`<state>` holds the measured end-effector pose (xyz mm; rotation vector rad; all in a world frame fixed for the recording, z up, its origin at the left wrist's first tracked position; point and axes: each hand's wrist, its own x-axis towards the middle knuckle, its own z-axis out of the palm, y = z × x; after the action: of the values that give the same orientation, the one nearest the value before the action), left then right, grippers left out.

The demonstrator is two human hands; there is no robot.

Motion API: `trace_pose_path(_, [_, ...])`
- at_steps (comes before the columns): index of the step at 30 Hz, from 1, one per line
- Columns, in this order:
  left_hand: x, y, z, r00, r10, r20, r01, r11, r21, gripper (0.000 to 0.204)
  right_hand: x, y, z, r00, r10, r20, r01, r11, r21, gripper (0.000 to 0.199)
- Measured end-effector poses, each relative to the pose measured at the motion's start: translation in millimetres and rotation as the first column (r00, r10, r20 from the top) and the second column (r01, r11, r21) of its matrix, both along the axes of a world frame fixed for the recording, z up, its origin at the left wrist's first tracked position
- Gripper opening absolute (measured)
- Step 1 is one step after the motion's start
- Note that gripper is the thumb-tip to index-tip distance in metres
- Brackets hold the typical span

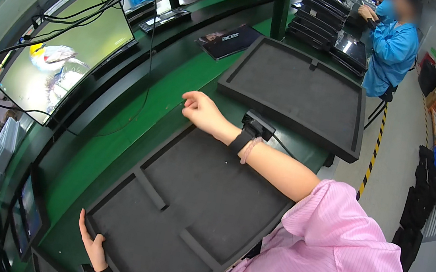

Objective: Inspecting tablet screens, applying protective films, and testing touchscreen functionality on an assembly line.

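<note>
— On the green bench (135, 116), dark foam tray (189, 206) lying flat, nothing loaded in it yet.
— Grip? 
— Left hand (93, 242) open against near corner; right hand (202, 111) loosely curled at far edge, holding nothing. Second tray (300, 92) beyond, also bare.

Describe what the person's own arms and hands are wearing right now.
Both hands are bare, no gloves. The right hand has a black wrist strap carrying a small black box with a thin cable, plus a pale pink band beside it; a pink pinstriped short sleeve covers the upper arm, leaving the forearm bare. The left hand wears a black wrist strap with a light-coloured piece, partly cut off by the frame edge.
</note>
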<state>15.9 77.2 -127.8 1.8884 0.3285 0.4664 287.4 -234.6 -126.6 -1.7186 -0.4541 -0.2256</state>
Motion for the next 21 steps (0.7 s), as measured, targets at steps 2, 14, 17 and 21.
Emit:
trace_pose_path(2, [-1,0,1,1.000,0.010,-0.009,-0.010,1.000,-0.003,0.077,17,-1,3,0.881,0.202,-0.428,0.041,0.868,0.494,0.030])
trace_pose_path(14, [-2,-7,5,1.000,-0.005,0.003,0.005,0.998,-0.059,0.076,132,0,-10,0.730,0.346,-0.589,0.512,0.294,0.807,0.023])
trace_pose_path(17, [-1,-10,7,1.000,-0.016,0.008,0.016,1.000,0.009,0.077,152,0,-16,0.759,0.362,-0.541,0.515,0.173,0.839,0.021])
trace_pose_path(21, [-4,-17,13,0.998,-0.051,-0.030,0.049,0.997,-0.056,0.069,163,9,-21,0.783,0.347,-0.516,0.558,-0.028,0.829,0.020])
